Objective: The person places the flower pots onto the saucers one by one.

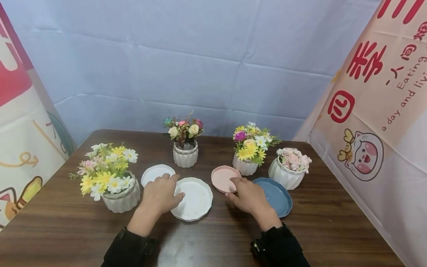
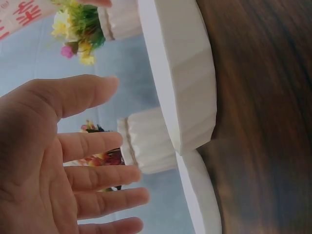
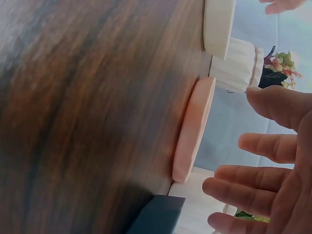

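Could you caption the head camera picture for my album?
Left hand and right hand hover over a brown table set with four plates and four pots of flowers.

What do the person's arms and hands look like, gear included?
Left hand and right hand are bare, no gloves or rings visible. Black sleeves on both arms, dark fittings near the cuffs; details too small to tell.

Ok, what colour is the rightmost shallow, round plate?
The shallow, round plate is muted blue, showing best in the head view.
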`<state>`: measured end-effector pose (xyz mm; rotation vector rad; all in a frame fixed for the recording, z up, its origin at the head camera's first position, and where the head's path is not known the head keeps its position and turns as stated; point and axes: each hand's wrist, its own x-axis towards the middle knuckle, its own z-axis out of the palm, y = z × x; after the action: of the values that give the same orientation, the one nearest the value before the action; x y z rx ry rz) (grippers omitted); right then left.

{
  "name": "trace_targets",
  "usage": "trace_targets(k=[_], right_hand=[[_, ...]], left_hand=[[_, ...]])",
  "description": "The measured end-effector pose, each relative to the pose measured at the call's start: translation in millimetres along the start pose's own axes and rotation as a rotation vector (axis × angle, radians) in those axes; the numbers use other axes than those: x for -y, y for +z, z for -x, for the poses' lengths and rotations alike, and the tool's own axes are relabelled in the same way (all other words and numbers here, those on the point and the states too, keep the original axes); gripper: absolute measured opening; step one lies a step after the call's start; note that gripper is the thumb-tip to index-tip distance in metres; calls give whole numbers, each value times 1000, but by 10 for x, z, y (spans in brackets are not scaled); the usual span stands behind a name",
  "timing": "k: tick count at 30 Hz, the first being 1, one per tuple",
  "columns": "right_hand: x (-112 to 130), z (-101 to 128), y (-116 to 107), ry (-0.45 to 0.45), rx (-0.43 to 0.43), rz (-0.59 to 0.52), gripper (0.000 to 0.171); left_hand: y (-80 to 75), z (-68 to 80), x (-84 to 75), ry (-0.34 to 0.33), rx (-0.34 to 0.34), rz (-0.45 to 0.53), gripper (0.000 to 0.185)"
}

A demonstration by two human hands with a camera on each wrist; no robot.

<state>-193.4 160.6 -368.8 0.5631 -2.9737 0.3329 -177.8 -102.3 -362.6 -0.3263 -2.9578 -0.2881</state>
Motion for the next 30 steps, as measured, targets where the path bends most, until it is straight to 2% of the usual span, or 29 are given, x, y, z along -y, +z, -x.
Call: trace_targets(k=[15, 24, 30], right_hand=[[30, 9, 4, 33, 50, -24, 47], [99, -11, 9, 40, 152, -65, 46], [160, -19, 15, 19, 158, -79, 44]], left_hand=[[-13, 26, 43, 6, -5, 7, 52], [-42, 119, 110, 10, 0, 13, 51], [-49, 180, 158, 1, 17, 32, 52]])
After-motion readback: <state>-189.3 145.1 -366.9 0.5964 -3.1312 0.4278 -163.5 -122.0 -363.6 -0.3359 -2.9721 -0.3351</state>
